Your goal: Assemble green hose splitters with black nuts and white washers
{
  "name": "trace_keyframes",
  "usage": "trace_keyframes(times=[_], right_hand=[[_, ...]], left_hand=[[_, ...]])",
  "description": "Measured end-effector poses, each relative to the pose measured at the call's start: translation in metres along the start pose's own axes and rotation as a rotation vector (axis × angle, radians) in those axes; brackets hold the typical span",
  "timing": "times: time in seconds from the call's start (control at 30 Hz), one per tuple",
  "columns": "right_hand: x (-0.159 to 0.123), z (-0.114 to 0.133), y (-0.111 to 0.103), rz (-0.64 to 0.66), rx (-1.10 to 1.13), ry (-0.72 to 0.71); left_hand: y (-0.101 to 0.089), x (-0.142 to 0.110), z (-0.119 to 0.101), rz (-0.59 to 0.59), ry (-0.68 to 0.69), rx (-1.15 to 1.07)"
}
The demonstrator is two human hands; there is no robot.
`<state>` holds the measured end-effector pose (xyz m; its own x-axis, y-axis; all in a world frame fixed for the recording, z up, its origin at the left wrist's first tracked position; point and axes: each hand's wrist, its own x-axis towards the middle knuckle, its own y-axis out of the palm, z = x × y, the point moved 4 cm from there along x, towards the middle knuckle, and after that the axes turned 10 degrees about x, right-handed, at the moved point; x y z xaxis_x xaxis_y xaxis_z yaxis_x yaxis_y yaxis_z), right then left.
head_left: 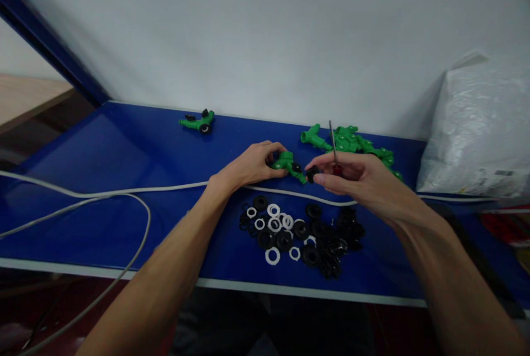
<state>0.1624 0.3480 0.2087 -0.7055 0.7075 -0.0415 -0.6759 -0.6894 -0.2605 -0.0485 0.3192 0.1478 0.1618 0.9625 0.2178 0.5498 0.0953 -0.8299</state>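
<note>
My left hand (261,164) is closed around one end of a green plastic Y-shaped hose connector (285,160), which has a black part on its near branch. Close to its right, my right hand (343,174) pinches a small black plastic piece (312,174) between thumb and fingertips. The same hand also keeps a screwdriver (333,143), its red handle in the palm and its metal shaft pointing up. Below both hands lie loose white rings (272,256), black round caps (284,241) and a heap of small black parts (331,251).
More green connectors (348,139) are piled behind my right hand. A green connector with black fittings (197,122) stands at the back left. A white cable (174,186) crosses the blue table (165,152). On the right, a plastic-wrapped package (476,129) leans near the wall.
</note>
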Motion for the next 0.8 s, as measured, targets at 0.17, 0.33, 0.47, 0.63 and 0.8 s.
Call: trace_keyframes(times=[0.17,0.33,0.47,0.63,0.8], right_hand=[[0.028,-0.006,0.007,0.012,0.159,-0.042],[0.038,-0.016,0.011,-0.100,0.197,-0.091],[0.037,-0.020,0.011,-0.126,0.075,-0.195],[0.037,-0.022,0.005,-0.145,-0.136,-0.262],[0.035,-0.018,0.004,-0.154,-0.185,-0.297]], left_hand=[[0.003,0.000,-0.006,0.004,-0.039,-0.166],[0.007,0.001,-0.008,-0.023,-0.062,-0.291],[0.008,0.002,-0.009,-0.018,-0.090,-0.325],[0.011,0.003,-0.012,0.006,-0.084,-0.417],[0.012,0.004,-0.016,0.010,-0.069,-0.544]])
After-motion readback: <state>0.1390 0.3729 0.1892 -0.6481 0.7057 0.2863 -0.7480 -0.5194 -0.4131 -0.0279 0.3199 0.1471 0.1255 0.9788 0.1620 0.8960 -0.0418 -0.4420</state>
